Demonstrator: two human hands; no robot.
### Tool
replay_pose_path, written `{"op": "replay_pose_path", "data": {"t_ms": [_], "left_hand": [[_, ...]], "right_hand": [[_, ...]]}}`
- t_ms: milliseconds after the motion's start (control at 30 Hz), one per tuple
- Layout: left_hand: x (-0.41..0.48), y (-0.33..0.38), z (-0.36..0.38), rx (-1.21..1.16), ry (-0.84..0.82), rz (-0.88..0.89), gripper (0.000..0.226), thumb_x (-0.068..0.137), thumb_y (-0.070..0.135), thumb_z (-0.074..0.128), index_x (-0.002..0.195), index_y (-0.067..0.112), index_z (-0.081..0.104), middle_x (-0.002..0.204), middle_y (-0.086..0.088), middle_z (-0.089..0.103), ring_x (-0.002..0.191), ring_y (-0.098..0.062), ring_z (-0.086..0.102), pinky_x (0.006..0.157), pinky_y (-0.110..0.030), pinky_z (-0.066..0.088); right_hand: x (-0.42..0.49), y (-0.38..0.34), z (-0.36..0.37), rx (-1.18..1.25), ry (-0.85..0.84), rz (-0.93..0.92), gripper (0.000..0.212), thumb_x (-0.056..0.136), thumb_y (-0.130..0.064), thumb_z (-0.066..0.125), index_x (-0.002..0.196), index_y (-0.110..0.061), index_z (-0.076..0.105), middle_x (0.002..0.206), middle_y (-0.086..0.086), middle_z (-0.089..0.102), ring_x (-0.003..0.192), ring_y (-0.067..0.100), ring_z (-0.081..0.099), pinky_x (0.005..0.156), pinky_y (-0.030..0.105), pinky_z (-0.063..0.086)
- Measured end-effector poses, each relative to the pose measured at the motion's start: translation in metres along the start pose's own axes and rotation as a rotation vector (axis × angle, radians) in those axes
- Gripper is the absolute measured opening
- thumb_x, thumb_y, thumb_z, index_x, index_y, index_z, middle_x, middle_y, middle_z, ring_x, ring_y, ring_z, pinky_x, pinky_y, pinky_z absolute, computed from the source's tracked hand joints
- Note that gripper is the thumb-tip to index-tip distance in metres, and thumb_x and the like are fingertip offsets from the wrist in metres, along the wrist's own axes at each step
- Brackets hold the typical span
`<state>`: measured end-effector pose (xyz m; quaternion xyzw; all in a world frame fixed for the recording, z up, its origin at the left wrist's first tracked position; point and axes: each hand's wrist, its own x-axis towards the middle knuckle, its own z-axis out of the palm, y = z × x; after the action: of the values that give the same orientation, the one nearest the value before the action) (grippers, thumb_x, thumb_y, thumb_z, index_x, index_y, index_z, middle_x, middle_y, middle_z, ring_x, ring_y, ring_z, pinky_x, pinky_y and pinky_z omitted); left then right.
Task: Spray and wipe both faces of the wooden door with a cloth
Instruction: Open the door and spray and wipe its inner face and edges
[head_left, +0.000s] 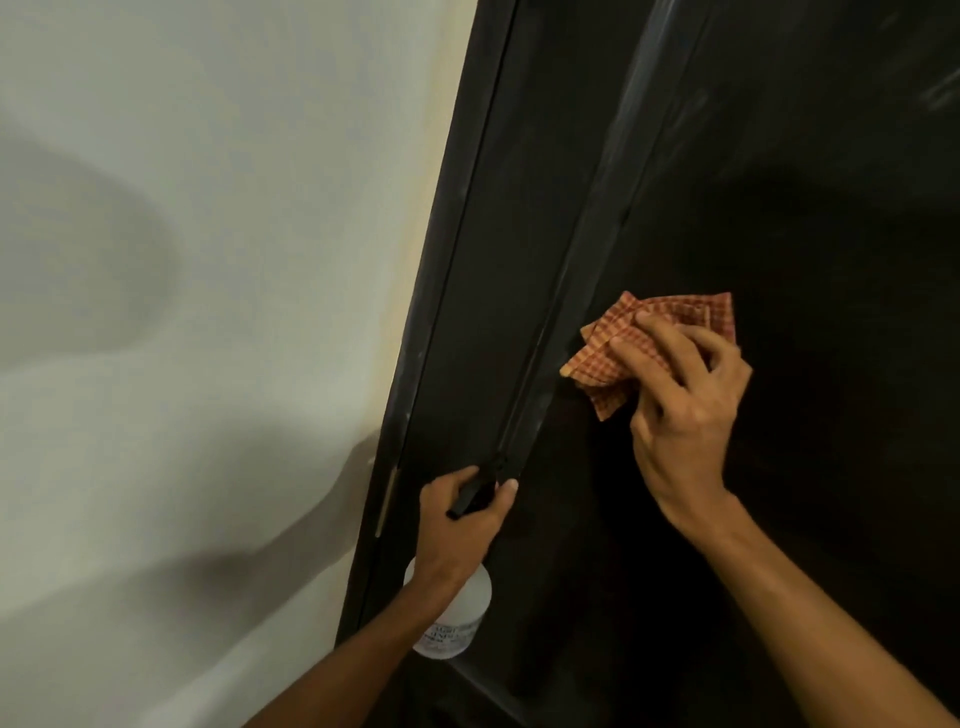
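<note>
My right hand (685, 405), fingers spread, presses a red checked cloth (602, 364) against the dark wooden door (779, 208) (near its left edge). Lower left, my left hand (462, 519) grips a white spray bottle (460, 618) by its black head.

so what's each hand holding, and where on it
Left hand grips the spray bottle by its black trigger head; right hand presses the checked cloth against the door, fingers on top.
</note>
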<state>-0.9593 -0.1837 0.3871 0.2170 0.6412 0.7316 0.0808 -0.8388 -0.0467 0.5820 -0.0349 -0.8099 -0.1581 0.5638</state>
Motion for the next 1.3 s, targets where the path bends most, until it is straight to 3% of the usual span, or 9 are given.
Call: {"op": "replay_pose_path", "data": {"t_ms": [67,167,267,567,767,967,1067,1167,1300], "left_hand": [[0.000,0.018,0.001,0.009,0.010,0.039,0.054,0.072,0.081,0.073,0.091,0.030,0.076,0.095,-0.011,0.071,0.089,-0.027,0.072,0.079,-0.045,0.065],[-0.005,0.043,0.000,-0.003,0.006,0.160,0.020,0.086,0.037,0.083,0.077,0.023,0.073,0.071,0.000,0.070,0.071,-0.015,0.071,0.071,-0.032,0.061],[0.001,0.064,-0.001,0.003,0.018,0.232,0.021,0.088,0.012,0.083,0.072,0.015,0.070,0.062,0.003,0.067,0.059,-0.010,0.067,0.063,-0.018,0.054],[-0.002,0.030,-0.019,-0.020,0.037,0.163,0.014,0.087,0.013,0.083,0.090,0.024,0.076,0.087,0.019,0.076,0.088,0.002,0.071,0.085,-0.016,0.055],[-0.001,0.018,-0.034,0.020,0.088,0.177,0.008,0.088,0.000,0.079,0.085,0.006,0.076,0.077,-0.006,0.075,0.076,-0.013,0.072,0.072,-0.016,0.056],[-0.022,-0.015,-0.043,0.056,0.061,0.079,0.009,0.090,0.007,0.079,0.089,0.015,0.076,0.075,0.010,0.074,0.076,-0.004,0.071,0.075,-0.019,0.056],[-0.029,-0.024,-0.054,0.056,0.081,0.032,0.012,0.089,0.006,0.079,0.089,0.017,0.074,0.068,0.014,0.071,0.067,-0.003,0.069,0.063,-0.016,0.054],[-0.034,-0.029,-0.063,0.056,0.103,0.005,0.011,0.089,0.006,0.080,0.091,0.016,0.075,0.075,0.003,0.074,0.074,-0.008,0.072,0.069,-0.021,0.058],[-0.034,-0.033,-0.063,0.056,0.080,0.011,0.012,0.089,0.008,0.080,0.094,0.017,0.076,0.083,0.007,0.076,0.084,-0.008,0.073,0.085,-0.033,0.059]], "right_hand": [[0.011,0.001,0.000,-0.008,-0.011,-0.032,0.035,0.094,-0.009,0.061,0.127,-0.014,0.070,0.143,0.011,0.059,0.124,0.039,0.051,0.097,0.052,0.040],[0.038,-0.003,0.002,-0.062,-0.040,-0.077,0.038,0.090,-0.005,0.070,0.126,-0.014,0.070,0.141,0.013,0.059,0.124,0.041,0.052,0.099,0.053,0.040],[0.065,-0.013,0.013,-0.199,-0.124,-0.133,0.044,0.090,-0.012,0.071,0.133,-0.017,0.066,0.142,0.014,0.057,0.130,0.040,0.048,0.107,0.053,0.035],[-0.078,-0.057,0.063,-0.274,-0.589,-0.555,0.044,0.085,-0.023,0.076,0.126,-0.010,0.069,0.128,0.014,0.061,0.124,0.034,0.051,0.109,0.044,0.041],[-0.027,-0.053,0.065,-0.252,-0.395,-0.378,0.034,0.090,-0.021,0.060,0.122,-0.012,0.069,0.129,0.014,0.059,0.122,0.036,0.051,0.109,0.043,0.030],[-0.137,-0.072,0.075,-0.220,-0.780,-0.632,0.045,0.087,-0.027,0.057,0.128,-0.012,0.070,0.129,0.008,0.063,0.125,0.030,0.054,0.108,0.041,0.042],[-0.118,-0.076,0.073,-0.218,-0.701,-0.527,0.036,0.087,-0.024,0.066,0.120,-0.013,0.073,0.123,0.009,0.064,0.119,0.031,0.057,0.107,0.042,0.037],[-0.099,-0.070,0.075,-0.267,-0.661,-0.377,0.045,0.082,-0.026,0.072,0.126,-0.014,0.069,0.133,0.013,0.057,0.127,0.036,0.051,0.111,0.047,0.033],[-0.156,-0.084,0.078,-0.201,-0.881,-0.604,0.045,0.081,-0.035,0.072,0.123,-0.017,0.074,0.133,0.005,0.062,0.127,0.029,0.050,0.109,0.041,0.041]]}}
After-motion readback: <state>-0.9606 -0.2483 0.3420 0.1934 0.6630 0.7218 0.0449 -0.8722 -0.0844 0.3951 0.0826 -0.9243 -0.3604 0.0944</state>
